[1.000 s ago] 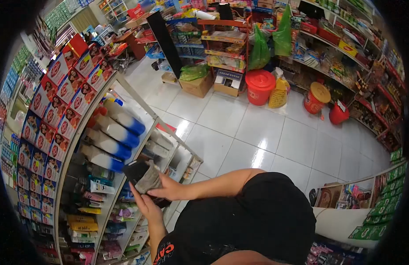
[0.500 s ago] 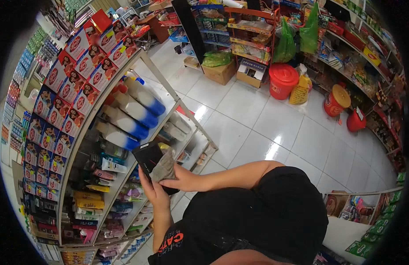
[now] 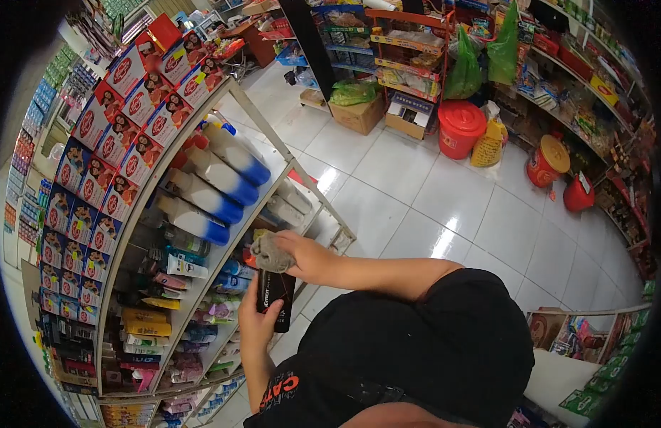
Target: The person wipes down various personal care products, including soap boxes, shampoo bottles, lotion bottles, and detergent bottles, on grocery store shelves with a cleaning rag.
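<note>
A black box (image 3: 276, 296) with white lettering is held in my left hand (image 3: 255, 314), its thumb across the front and fingers behind the left side. My right hand (image 3: 300, 258) grips a crumpled grey cloth (image 3: 272, 255), which is at the box's upper end. Both hands are in front of the open shelf, just right of its blue and pink packages. White bottles with blue ends (image 3: 195, 219) lie on the shelf above and left of my hands.
Red and white soap boxes (image 3: 123, 132) are stacked along the shelf's left side. A metal shelf post (image 3: 262, 125) rises beyond my hands. On the tiled floor (image 3: 373, 207) stand a red lidded bucket (image 3: 461, 128), a yellow bag (image 3: 489, 143) and a cardboard box (image 3: 357, 114).
The black box has turned more upright and moved down and to the right with my left hand. My right hand and the cloth have moved up to its upper end.
</note>
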{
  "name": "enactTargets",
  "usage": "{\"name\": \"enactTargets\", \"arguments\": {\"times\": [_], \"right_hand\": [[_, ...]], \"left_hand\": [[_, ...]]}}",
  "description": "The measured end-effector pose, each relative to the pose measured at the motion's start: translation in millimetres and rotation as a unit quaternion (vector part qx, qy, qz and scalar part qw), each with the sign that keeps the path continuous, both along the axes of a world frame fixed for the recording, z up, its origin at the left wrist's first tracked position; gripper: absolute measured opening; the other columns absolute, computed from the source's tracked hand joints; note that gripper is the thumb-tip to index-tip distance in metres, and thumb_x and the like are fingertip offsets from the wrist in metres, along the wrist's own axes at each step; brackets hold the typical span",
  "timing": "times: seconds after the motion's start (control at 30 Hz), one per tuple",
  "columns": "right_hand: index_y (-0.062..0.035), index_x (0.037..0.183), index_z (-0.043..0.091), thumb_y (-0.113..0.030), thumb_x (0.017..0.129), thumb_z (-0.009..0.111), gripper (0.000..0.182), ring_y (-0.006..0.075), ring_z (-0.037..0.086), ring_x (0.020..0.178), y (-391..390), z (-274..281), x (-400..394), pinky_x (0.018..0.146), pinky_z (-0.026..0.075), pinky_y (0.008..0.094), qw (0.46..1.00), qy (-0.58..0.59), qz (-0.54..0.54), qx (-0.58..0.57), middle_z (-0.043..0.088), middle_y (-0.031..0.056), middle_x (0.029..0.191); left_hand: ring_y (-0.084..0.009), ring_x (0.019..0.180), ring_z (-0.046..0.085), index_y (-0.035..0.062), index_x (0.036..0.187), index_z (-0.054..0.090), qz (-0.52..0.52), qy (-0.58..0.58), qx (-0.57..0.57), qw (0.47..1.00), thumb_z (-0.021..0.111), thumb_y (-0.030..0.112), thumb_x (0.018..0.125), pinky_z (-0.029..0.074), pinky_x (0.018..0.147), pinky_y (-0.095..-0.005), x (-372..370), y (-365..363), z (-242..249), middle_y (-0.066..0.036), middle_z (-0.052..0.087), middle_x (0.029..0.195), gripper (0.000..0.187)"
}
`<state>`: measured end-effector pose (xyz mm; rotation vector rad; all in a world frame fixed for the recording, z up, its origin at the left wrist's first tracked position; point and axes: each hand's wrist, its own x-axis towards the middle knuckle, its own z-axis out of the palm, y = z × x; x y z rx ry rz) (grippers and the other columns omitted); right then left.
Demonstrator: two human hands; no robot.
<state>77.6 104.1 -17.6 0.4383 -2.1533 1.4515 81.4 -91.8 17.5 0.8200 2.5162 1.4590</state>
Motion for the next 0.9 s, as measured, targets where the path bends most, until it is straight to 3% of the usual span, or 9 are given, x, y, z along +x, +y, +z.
{"name": "enactTargets", "arguments": {"times": [0.13, 0.27, 0.3, 0.4, 0.43, 0.53, 0.67, 0.77, 0.9], "right_hand": [[-0.0006, 0.11, 0.047, -0.01, 0.062, 0.064, 0.051, 0.0384, 0.041, 0.108, 12, -3, -1, 0.091, 0.036, 0.0378, 0.991, -0.123, 0.007, 0.06, 0.043, 0.0189, 0.115], [-0.0019, 0.104, 0.05, -0.009, 0.062, 0.065, 0.045, 0.0398, 0.033, 0.117, -2, -26, 7, 0.095, 0.03, 0.0477, 0.993, 0.083, -0.082, 0.024, 0.042, 0.017, 0.116], [-0.0023, 0.103, 0.05, -0.01, 0.062, 0.066, 0.044, 0.0402, 0.032, 0.118, -7, -16, 12, 0.095, 0.029, 0.0494, 0.988, 0.128, -0.072, 0.036, 0.042, 0.0165, 0.116], [-0.0029, 0.099, 0.052, -0.012, 0.062, 0.068, 0.041, 0.0405, 0.028, 0.12, -24, -8, 22, 0.097, 0.026, 0.0519, 0.974, 0.219, 0.012, 0.061, 0.042, 0.0152, 0.116], [-0.003, 0.098, 0.052, -0.013, 0.062, 0.068, 0.04, 0.0404, 0.027, 0.121, -27, -7, 23, 0.097, 0.025, 0.0524, 0.967, 0.243, 0.047, 0.066, 0.041, 0.0148, 0.116], [-0.0025, 0.092, 0.053, -0.015, 0.062, 0.069, 0.036, 0.0408, 0.028, 0.12, -24, 2, 18, 0.098, 0.025, 0.0523, 0.959, 0.26, 0.096, 0.065, 0.042, 0.0145, 0.115], [-0.0022, 0.086, 0.053, -0.016, 0.064, 0.067, 0.029, 0.0408, 0.029, 0.119, -18, 8, 20, 0.097, 0.026, 0.0516, 0.951, 0.248, 0.174, 0.055, 0.043, 0.0142, 0.113], [-0.0027, 0.086, 0.052, -0.013, 0.067, 0.065, 0.026, 0.0406, 0.031, 0.118, -21, -6, 27, 0.096, 0.027, 0.0494, 0.945, 0.219, 0.243, 0.007, 0.042, 0.0152, 0.112], [-0.0046, 0.105, 0.046, -0.015, 0.065, 0.067, 0.047, 0.0372, 0.028, 0.12, -32, -19, 25, 0.097, 0.025, 0.0449, 0.958, 0.191, 0.214, -0.025, 0.035, 0.0152, 0.118]], "left_hand": [[-0.0197, 0.093, 0.055, -0.0016, 0.126, 0.037, 0.005, 0.004, -0.02, 1.0, 0.063, 0.002, 0.069, 0.043, 0.081, -0.03, 6, 14, -7, -0.016, 0.055, 0.106, 0.062], [-0.0187, 0.095, 0.053, -0.0028, 0.125, 0.036, 0.044, -0.168, 0.114, 0.978, 0.06, -0.003, 0.071, 0.042, 0.082, -0.0293, 10, 20, -15, -0.014, 0.054, 0.107, 0.06], [-0.0203, 0.098, 0.053, -0.0031, 0.124, 0.037, 0.023, -0.126, 0.126, 0.984, 0.053, 0.009, 0.081, 0.043, 0.082, -0.0306, 4, 13, -34, -0.014, 0.052, 0.11, 0.048], [-0.023, 0.102, 0.051, -0.0023, 0.122, 0.039, 0.117, -0.335, 0.406, 0.842, 0.039, 0.025, 0.089, 0.044, 0.083, -0.0338, -4, 23, -42, -0.014, 0.05, 0.114, 0.042], [-0.0253, 0.105, 0.05, 0.0004, 0.121, 0.041, 0.042, -0.289, 0.414, 0.862, 0.026, 0.034, 0.091, 0.042, 0.087, -0.0365, -7, 24, -45, -0.013, 0.047, 0.118, 0.047], [-0.0258, 0.107, 0.047, 0.0006, 0.121, 0.041, 0.032, -0.357, 0.535, 0.765, 0.028, 0.034, 0.091, 0.039, 0.091, -0.037, -1, 36, -29, -0.013, 0.046, 0.119, 0.046], [-0.0255, 0.106, 0.048, 0.0026, 0.121, 0.042, 0.044, -0.395, 0.574, 0.716, 0.031, 0.034, 0.089, 0.039, 0.09, -0.0368, 7, 42, -27, -0.012, 0.048, 0.118, 0.046], [-0.0251, 0.098, 0.052, 0.004, 0.115, 0.046, 0.078, -0.366, 0.565, 0.735, 0.033, 0.035, 0.088, 0.042, 0.084, -0.037, -7, 17, -57, -0.012, 0.052, 0.11, 0.043], [-0.0242, 0.096, 0.054, 0.0066, 0.114, 0.047, 0.115, -0.329, 0.523, 0.778, 0.031, 0.044, 0.087, 0.043, 0.083, -0.0374, -7, 20, -34, -0.012, 0.053, 0.107, 0.049]]}}
